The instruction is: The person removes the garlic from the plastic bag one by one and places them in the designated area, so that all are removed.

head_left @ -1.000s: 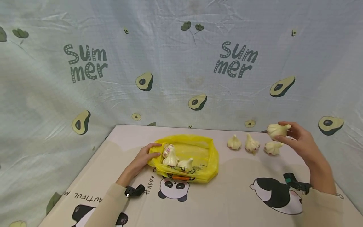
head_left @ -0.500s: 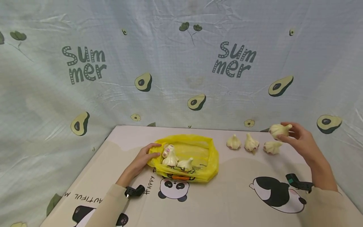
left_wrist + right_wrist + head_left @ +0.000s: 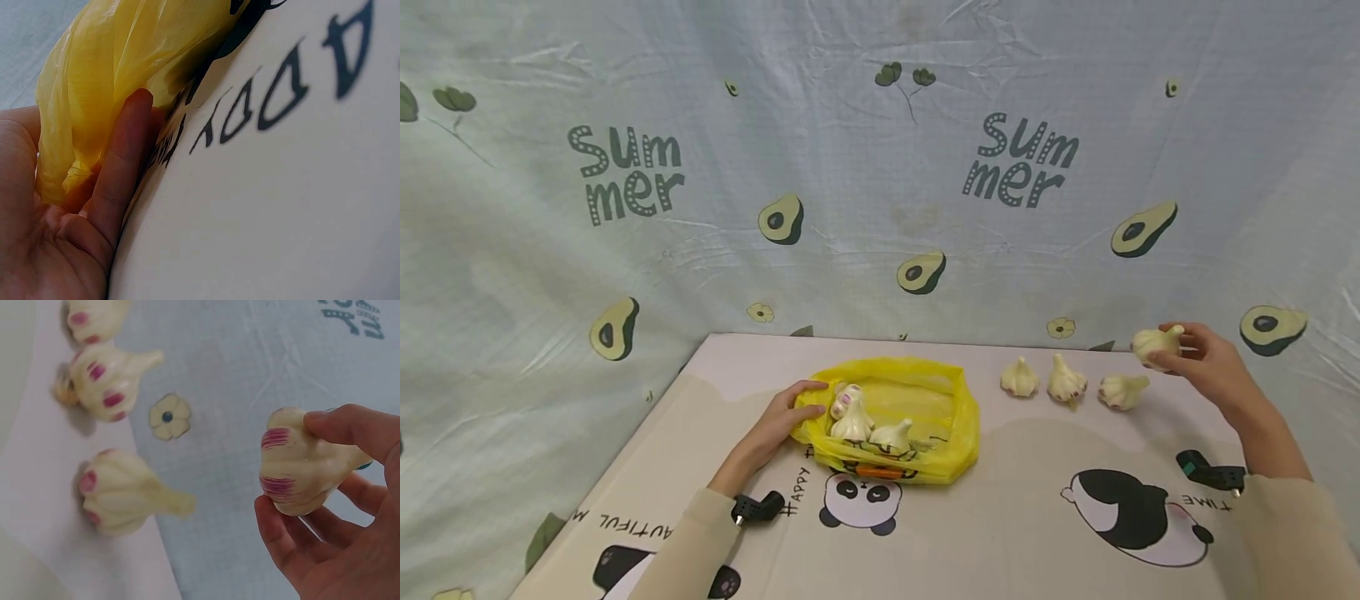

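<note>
My right hand (image 3: 1195, 354) holds a pale garlic bulb (image 3: 1153, 342) with purple streaks (image 3: 300, 465) in the air at the far right, just right of a row of three garlic bulbs (image 3: 1063, 382) lying on the table. My left hand (image 3: 790, 412) grips the left rim of a yellow plastic bag (image 3: 925, 417), fingers curled on the plastic (image 3: 94, 112). Several more garlic bulbs (image 3: 861, 421) lie inside the bag.
The table (image 3: 1000, 533) has a beige cover printed with pandas and lettering. An avocado-print "Summer" cloth (image 3: 880, 183) hangs close behind and at both sides. In the right wrist view the three lying bulbs (image 3: 119, 490) sit near the cloth.
My right hand has carried its garlic bulb a little further right, away from the row. The left hand and the bag have stayed put.
</note>
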A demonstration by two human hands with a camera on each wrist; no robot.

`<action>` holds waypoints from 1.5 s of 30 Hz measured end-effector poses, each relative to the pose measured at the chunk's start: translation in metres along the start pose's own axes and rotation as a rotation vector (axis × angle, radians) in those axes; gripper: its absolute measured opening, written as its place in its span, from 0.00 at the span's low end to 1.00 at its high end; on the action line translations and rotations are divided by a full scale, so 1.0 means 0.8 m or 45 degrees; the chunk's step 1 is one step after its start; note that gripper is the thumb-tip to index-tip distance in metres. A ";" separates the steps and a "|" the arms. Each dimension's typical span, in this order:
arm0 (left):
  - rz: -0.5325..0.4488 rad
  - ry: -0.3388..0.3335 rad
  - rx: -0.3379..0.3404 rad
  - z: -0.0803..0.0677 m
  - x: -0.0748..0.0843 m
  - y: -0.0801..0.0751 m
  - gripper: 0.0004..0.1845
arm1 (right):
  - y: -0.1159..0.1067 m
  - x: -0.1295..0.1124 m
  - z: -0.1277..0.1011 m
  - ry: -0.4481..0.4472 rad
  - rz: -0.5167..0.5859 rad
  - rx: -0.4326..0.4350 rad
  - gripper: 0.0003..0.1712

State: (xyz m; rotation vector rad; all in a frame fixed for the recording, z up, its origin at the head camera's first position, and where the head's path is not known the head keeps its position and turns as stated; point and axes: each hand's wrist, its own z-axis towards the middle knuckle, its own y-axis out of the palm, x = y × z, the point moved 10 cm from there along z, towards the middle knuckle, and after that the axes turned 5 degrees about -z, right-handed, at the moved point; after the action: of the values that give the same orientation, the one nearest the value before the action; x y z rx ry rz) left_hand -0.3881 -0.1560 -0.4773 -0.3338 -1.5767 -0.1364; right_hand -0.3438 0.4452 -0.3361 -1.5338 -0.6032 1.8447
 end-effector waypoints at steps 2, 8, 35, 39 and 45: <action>-0.001 -0.004 0.002 -0.001 -0.001 0.000 0.28 | 0.000 0.008 0.003 0.003 0.007 -0.018 0.37; -0.008 0.002 -0.003 -0.002 0.001 -0.001 0.28 | 0.000 0.040 0.008 0.083 -0.028 -0.075 0.42; -0.005 -0.009 0.012 -0.004 0.002 -0.003 0.28 | 0.023 0.130 0.005 0.356 -0.168 -0.249 0.52; -0.001 -0.009 0.011 -0.005 0.001 -0.003 0.28 | 0.029 0.141 0.000 0.404 -0.191 -0.254 0.53; 0.020 -0.009 0.017 -0.005 0.002 -0.002 0.27 | 0.032 0.154 -0.006 0.434 -0.184 -0.221 0.54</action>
State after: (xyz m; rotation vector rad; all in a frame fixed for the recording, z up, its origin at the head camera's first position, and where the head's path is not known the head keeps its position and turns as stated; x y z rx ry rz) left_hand -0.3850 -0.1585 -0.4753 -0.3364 -1.5807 -0.1126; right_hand -0.3560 0.5176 -0.4380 -1.8164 -0.7034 1.4109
